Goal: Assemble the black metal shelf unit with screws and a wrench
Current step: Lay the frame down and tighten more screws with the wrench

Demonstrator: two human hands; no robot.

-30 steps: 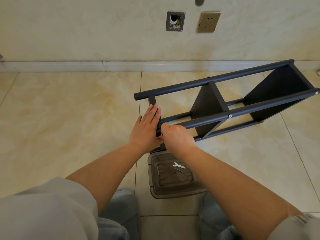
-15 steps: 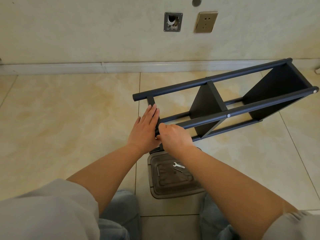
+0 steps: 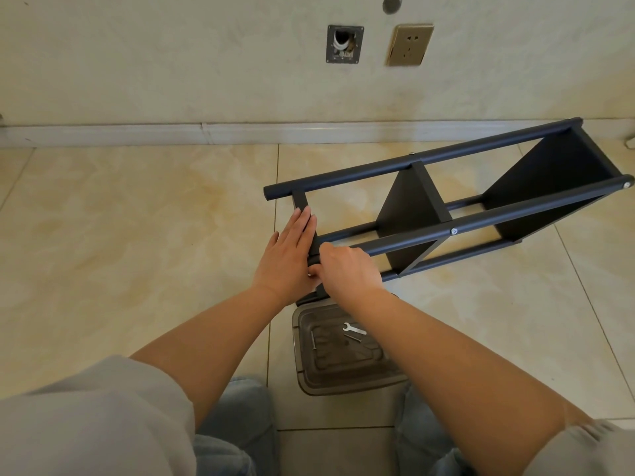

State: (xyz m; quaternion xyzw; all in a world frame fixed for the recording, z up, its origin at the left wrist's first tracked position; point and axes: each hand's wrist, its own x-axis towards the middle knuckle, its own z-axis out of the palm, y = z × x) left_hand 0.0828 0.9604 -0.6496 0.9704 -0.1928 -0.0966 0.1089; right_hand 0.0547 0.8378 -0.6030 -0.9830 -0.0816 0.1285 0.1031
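We saw a floor [image 3: 137, 235] of glossy beige tiles with thin dark joints. A pale skirting board [image 3: 171, 134] ran along its far edge, below a cream wall [image 3: 206, 63]. On that wall sat a gold socket [image 3: 409, 45], with an open metal box [image 3: 344, 44] holding white pipe just beside it, and a round grey knob [image 3: 392, 2] above.

A single head-worn wide-angle view looks forward and down over the person's forearms, close above the tiled floor [image 3: 137, 235], facing the far wall [image 3: 206, 63].
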